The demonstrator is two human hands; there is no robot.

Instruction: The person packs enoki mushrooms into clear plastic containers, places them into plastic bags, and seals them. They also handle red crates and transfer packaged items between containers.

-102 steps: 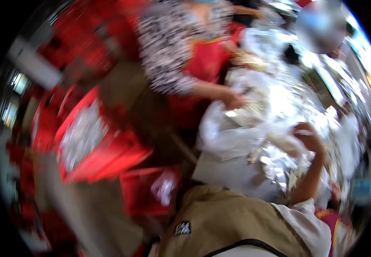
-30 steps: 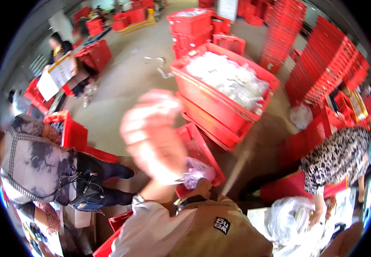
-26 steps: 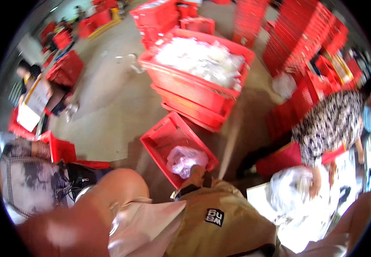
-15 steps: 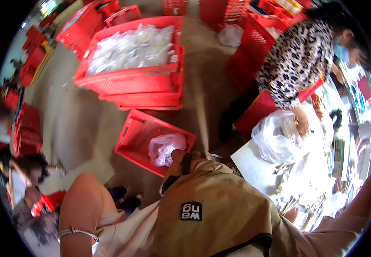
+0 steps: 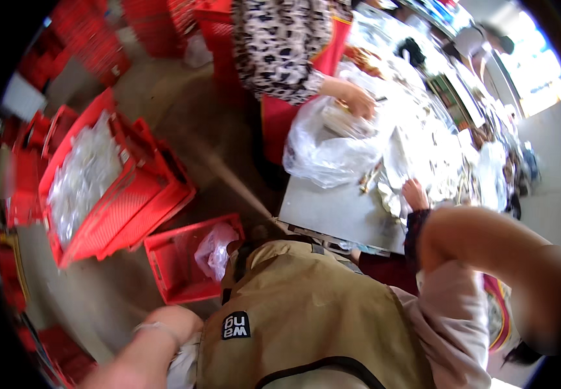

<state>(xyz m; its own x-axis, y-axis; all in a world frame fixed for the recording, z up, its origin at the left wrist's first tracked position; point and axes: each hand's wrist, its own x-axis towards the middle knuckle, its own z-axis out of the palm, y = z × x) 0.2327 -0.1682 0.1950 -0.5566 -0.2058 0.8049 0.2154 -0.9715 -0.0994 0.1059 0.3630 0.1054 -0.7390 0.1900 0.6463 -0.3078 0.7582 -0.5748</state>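
Neither of my hands shows. My left forearm (image 5: pixel 128 363), with a bracelet round it, bends at the elbow and leaves the picture at the lower left, blurred. My right forearm (image 5: pixel 494 233) is raised and runs off at the right rim, so its hand is hidden. Nearest my front lie a red crate (image 5: pixel 177 259) on the floor, with a crumpled pinkish plastic bag (image 5: pixel 214 251) in it, and the corner of a metal work table (image 5: pixel 326 211). My brown apron (image 5: pixel 319 311) fills the lower middle.
A co-worker's hand (image 5: pixel 357 102) reaches over a clear plastic bag (image 5: pixel 329 152) on the table. Another person's hand (image 5: pixel 414 193) rests at the table near my right arm. Stacked red crates (image 5: pixel 131 201) hold clear packets (image 5: pixel 86 175). A further person (image 5: pixel 478 48) works at the far right.
My view has swung to the right, so the crates and the co-worker now stand further left. My right forearm has come up into clearer view; my left arm has shifted lower.
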